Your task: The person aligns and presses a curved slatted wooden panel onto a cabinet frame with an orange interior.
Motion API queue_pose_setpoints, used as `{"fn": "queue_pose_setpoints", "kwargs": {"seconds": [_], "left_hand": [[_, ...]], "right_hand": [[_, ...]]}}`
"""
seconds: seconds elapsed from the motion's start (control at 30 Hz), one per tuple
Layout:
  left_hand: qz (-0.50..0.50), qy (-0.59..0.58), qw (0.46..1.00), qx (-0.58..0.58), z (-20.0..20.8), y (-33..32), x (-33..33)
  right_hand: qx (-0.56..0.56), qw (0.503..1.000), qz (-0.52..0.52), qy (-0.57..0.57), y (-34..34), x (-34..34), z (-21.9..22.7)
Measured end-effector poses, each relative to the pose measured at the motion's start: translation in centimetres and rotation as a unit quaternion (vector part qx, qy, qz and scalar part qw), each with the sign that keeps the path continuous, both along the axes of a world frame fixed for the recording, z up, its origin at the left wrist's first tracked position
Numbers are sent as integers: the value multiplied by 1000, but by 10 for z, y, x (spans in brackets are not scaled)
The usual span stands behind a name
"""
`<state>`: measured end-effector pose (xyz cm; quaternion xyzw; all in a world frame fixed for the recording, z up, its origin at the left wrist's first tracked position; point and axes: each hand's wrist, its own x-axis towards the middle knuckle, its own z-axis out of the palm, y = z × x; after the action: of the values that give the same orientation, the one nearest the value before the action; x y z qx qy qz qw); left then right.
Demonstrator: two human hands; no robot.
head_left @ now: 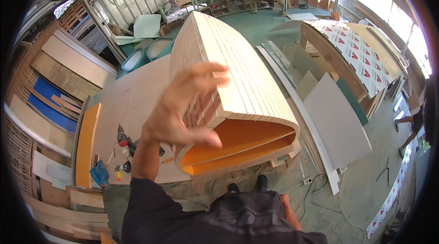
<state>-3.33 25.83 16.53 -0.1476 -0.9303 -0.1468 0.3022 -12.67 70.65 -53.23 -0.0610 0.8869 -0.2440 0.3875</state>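
Observation:
My left hand (183,107) is raised before me, its thumb and fingers spread in a curve with nothing between them. Behind it on the wooden work surface (141,84) stands a large tapered shell of pale wood strips (249,79). Its near end is open, showing an orange inside (238,136) with a lengthwise divider. The hand covers part of the shell's left side; whether they touch, I cannot tell. Only a piece of my right forearm (291,213) shows beside my dark shirt, and that hand is hidden.
Left of the shell lie a red and black drill (122,137), a blue power tool (99,173) and an orange-faced board (88,145). Pale panels (336,120) lean on the right. Cables (315,187) cross the floor. Another person's legs (407,129) show far right.

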Motion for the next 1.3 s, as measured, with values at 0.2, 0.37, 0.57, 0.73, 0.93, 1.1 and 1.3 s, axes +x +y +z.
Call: {"fn": "queue_pose_setpoints", "kwargs": {"seconds": [0.2,0.37,0.57,0.73,0.93,1.1,1.3], "left_hand": [[75,-6,997,-13,-26,25,5],[83,16,996,7,-23,29,0],[111,34,993,6,-24,37,-5],[124,36,991,21,-23,37,-6],[135,18,991,-9,-24,34,-3],[53,-19,992,117,-1,25,-1],[177,89,945,260,15,-90,-69]], "right_hand": [[5,1000,-14,-26,-22,-3,37],[-18,999,40,-9,-36,-17,18],[-40,998,31,-26,-51,-19,20],[-17,999,5,-30,-46,-22,-11],[-5,995,103,-3,-54,-27,10],[31,985,168,-1,-43,-44,-32],[41,993,99,-39,-49,-43,2]]}}
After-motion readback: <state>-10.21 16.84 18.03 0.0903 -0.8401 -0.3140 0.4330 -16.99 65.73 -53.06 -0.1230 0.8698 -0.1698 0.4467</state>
